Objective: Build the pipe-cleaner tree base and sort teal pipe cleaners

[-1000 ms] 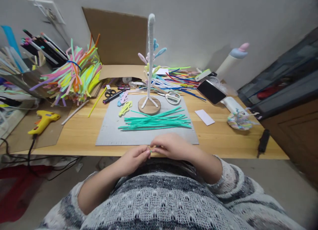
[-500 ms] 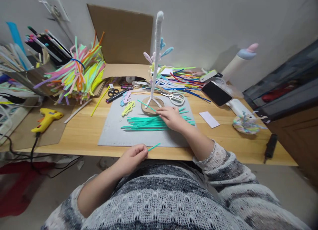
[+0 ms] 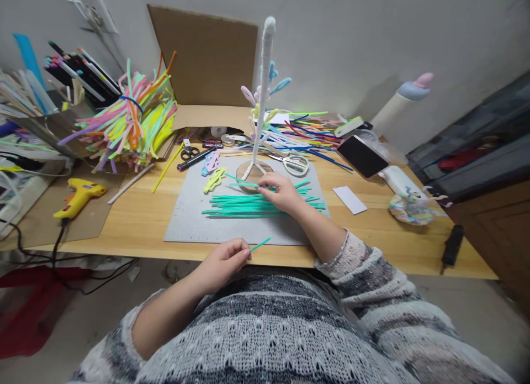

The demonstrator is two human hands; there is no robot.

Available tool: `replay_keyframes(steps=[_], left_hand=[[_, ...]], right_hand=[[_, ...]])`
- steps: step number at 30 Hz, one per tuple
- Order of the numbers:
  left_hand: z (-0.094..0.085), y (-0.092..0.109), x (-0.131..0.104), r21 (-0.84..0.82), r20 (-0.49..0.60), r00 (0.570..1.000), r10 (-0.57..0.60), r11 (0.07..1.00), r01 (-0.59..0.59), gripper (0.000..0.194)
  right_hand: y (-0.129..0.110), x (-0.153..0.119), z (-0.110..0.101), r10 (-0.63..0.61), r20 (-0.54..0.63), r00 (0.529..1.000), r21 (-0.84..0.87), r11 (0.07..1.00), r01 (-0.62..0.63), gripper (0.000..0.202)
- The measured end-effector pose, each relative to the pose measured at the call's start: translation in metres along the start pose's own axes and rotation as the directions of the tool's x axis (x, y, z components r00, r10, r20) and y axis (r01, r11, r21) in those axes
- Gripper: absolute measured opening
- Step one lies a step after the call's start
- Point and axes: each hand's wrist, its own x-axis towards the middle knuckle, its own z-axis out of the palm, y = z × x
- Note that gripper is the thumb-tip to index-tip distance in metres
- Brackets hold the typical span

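My left hand [image 3: 228,261] is closed at the desk's front edge, with a short end of a green pipe cleaner [image 3: 260,244] sticking out of its fingers. Over the mat, my right hand [image 3: 280,192] pinches a green pipe cleaner [image 3: 240,179] whose free end points left. Below that hand lies a pile of green pipe cleaners [image 3: 244,205] on the grey mat [image 3: 186,224]. Just behind stands a white wrapped stem [image 3: 262,96] on a round wooden base [image 3: 244,171]. Yellow bent pipe-cleaner shapes [image 3: 214,180] sit left of the base.
White-handled scissors [image 3: 296,164] and a phone [image 3: 363,156] lie right of the stem. A white card [image 3: 350,200] is beside the mat. On the left are a yellow glue gun [image 3: 78,197] and a bundle of coloured pipe cleaners [image 3: 132,119]. A cardboard sheet [image 3: 205,55] leans on the wall.
The pipe cleaner in my right hand has swung lower and further left, its tip now by the yellow shapes. My left hand has barely moved, still gripping its pipe cleaner.
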Motion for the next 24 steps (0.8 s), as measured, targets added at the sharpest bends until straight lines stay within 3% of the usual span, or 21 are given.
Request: replay_keyframes(steps=[4,7,13,17,19,21,23,24], left_hand=[[0.000,-0.003,0.002,-0.050,0.001,1.000,-0.011,0.999,0.011,0.029],[0.001,-0.005,0.003,-0.097,0.009,1.000,-0.021,0.995,0.022,0.030],[0.001,-0.006,0.005,-0.082,-0.026,0.999,-0.020,0.996,0.018,0.023],[0.001,-0.006,0.007,-0.084,-0.051,0.999,0.005,0.996,-0.009,0.022],[0.002,-0.003,0.005,-0.074,-0.065,0.998,0.019,0.997,-0.024,0.025],[0.003,0.002,0.003,-0.071,-0.098,0.994,0.047,0.996,-0.054,0.027],[0.004,0.008,0.001,-0.104,-0.137,0.986,0.099,0.988,-0.114,0.029],[0.005,0.012,0.000,-0.131,-0.161,0.979,0.127,0.980,-0.149,0.030]], right_hand=[[-0.012,0.007,-0.018,0.100,-0.212,0.972,0.420,0.908,-0.002,0.014],[-0.022,0.011,-0.036,0.122,-0.326,0.938,0.573,0.815,0.093,0.013],[-0.041,0.013,-0.070,0.035,-0.505,0.863,0.490,0.835,0.253,0.011],[-0.067,0.000,-0.086,-0.014,-0.666,0.746,0.439,0.801,0.406,0.004],[-0.082,-0.012,-0.093,0.000,-0.700,0.714,0.413,0.816,0.405,0.009],[-0.093,-0.028,-0.096,0.042,-0.658,0.752,0.399,0.866,0.300,0.013],[-0.098,-0.045,-0.091,0.094,-0.486,0.869,0.395,0.910,0.122,0.015],[-0.098,-0.054,-0.086,0.119,-0.341,0.932,0.383,0.923,0.022,0.015]])
